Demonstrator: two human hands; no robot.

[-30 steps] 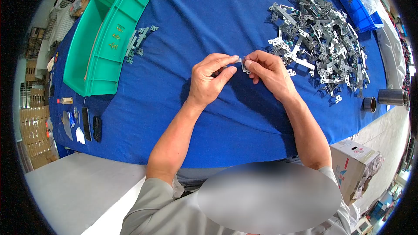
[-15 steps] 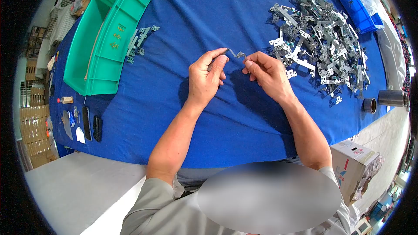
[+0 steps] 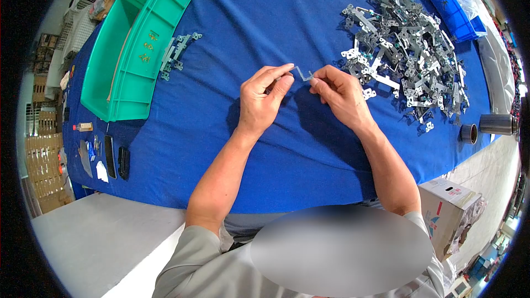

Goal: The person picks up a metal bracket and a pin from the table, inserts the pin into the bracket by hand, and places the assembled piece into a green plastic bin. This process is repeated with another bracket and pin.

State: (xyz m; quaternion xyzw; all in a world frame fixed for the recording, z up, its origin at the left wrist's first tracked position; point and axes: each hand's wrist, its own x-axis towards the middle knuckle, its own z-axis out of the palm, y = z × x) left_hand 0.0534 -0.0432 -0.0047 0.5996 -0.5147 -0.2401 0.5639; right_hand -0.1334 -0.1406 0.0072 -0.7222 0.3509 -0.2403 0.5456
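A small bent metal bracket [image 3: 303, 75] is held up between my two hands, above the blue cloth. My right hand [image 3: 343, 95] pinches its right end between thumb and fingers. On the other side, my left hand [image 3: 260, 98] has its fingers curled with the index fingertip at the bracket's left end; the exact contact of the thumb is hard to see. To the right lies a large heap of similar metal brackets [image 3: 411, 58]. A few more brackets [image 3: 175, 55] lie at the left, beside the green bin.
The green bin [image 3: 130, 77] lies on its side at the left, with small brass-coloured pieces [image 3: 148, 46] on its wall. A blue bin [image 3: 447, 3] stands at the back right. A phone [image 3: 110, 157], small bottle [image 3: 84, 127], metal cylinder [image 3: 497, 124] and ring [image 3: 468, 133] lie near the edges.
The bracket has turned between my fingers and now shows a plainer, angled side. My left fingertips have shifted slightly right; the right hand has barely moved.
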